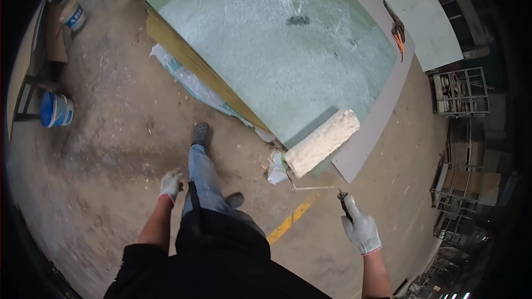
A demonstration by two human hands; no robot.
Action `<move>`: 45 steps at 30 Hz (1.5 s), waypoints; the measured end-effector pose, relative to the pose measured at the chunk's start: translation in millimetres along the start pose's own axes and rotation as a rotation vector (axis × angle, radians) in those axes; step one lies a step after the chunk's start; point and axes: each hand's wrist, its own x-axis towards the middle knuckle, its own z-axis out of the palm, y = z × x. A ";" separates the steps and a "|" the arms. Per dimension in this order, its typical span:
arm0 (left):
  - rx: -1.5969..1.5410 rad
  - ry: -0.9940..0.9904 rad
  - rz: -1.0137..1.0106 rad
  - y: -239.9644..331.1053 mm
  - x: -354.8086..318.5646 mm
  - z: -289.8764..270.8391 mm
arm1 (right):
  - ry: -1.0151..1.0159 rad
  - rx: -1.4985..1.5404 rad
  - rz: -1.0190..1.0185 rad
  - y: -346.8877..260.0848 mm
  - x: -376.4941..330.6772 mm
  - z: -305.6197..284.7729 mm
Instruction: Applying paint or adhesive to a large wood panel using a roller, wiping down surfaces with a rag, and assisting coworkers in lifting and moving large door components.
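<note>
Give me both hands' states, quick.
Left hand: gloved, holding nothing, hanging free beside the leg.
Right hand: gloved, closed on the paint roller handle.

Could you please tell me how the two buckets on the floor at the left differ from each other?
The blue bucket is blue-walled with a white band, while the white bucket is mainly white with a blue label patch. The blue bucket sits nearer the person, by dark furniture legs; the white bucket stands farther off, beside a brown board. The blue one looks tipped toward the camera, the white one more upright. Both rest on the dusty concrete floor, untouched by either hand.
</note>
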 end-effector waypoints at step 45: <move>-0.466 0.097 0.494 549.2 207.4 -5.6 | 0.384 0.321 0.139 -316.1 522.6 -215.5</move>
